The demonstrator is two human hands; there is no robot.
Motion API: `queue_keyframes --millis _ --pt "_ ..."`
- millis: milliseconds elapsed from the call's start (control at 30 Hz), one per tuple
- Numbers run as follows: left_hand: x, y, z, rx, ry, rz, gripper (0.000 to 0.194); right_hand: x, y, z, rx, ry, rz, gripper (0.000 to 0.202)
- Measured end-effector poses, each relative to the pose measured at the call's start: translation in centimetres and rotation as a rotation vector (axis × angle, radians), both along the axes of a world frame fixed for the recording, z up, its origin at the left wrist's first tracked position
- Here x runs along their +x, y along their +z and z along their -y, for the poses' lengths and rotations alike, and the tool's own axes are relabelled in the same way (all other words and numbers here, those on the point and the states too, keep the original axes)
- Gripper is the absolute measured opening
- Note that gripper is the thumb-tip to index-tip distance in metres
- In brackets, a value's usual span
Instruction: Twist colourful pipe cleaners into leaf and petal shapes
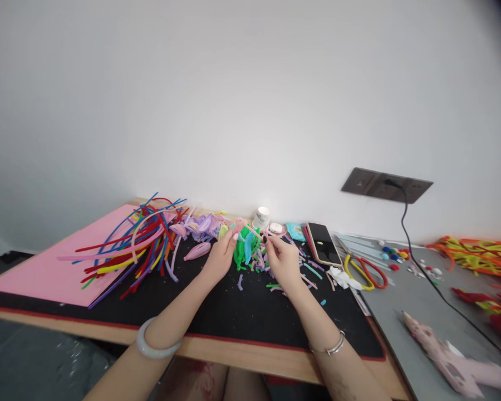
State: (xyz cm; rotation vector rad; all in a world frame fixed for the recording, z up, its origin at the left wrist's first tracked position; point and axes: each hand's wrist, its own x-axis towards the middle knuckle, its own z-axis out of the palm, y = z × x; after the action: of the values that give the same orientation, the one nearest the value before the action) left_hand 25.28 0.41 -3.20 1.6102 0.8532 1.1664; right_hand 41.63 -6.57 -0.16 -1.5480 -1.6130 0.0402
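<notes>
Over the black mat (217,317), my left hand (221,255) pinches a pink pipe cleaner (250,229) that looks bent into a loop at that end. My right hand (281,259) closes thumb and finger on the other end of the same strand. Just behind the hands lie green pipe-cleaner pieces (239,253) and a turquoise one (247,247). Pink and purple looped pipe-cleaner shapes (206,225) are heaped to the left, with one pink petal-like loop (197,251) nearer to me. Short cut bits (313,271) are scattered around my right hand.
Long coloured pipe cleaners (137,245) lie on a pink sheet (37,267) at left. A paper cup (261,216) stands by the wall. Right are a phone (324,243), scissors (365,273), pompoms (394,254), a pink glue gun (446,356) and a black cord (426,273).
</notes>
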Motion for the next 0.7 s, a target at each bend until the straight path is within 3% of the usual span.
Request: queue_keyframes --millis 100,333,467,567,700 --pt "0.0 0.1 0.1 0.202 -0.003 -0.095 0.046 0.0 0.1 0.1 0.007 0.002 -0.005 0.028" --pt "0.0 0.7 0.9 0.317 -0.148 -0.299 0.047 -0.6 0.0 0.0 -0.041 0.093 -0.181 0.020" --pt "0.0 0.8 1.5 0.404 -0.228 -0.522 0.044 -0.7 -0.1 -0.2 -0.086 0.209 -0.269 0.021" --pt "0.1 0.6 1.7 0.434 -0.276 -0.625 0.041 -0.5 -0.2 -0.5 -0.087 0.252 -0.270 0.015" --pt "0.3 1.2 1.4 0.353 -0.383 -0.571 0.035 -0.2 -0.1 -0.7 -0.067 0.258 -0.233 0.023"
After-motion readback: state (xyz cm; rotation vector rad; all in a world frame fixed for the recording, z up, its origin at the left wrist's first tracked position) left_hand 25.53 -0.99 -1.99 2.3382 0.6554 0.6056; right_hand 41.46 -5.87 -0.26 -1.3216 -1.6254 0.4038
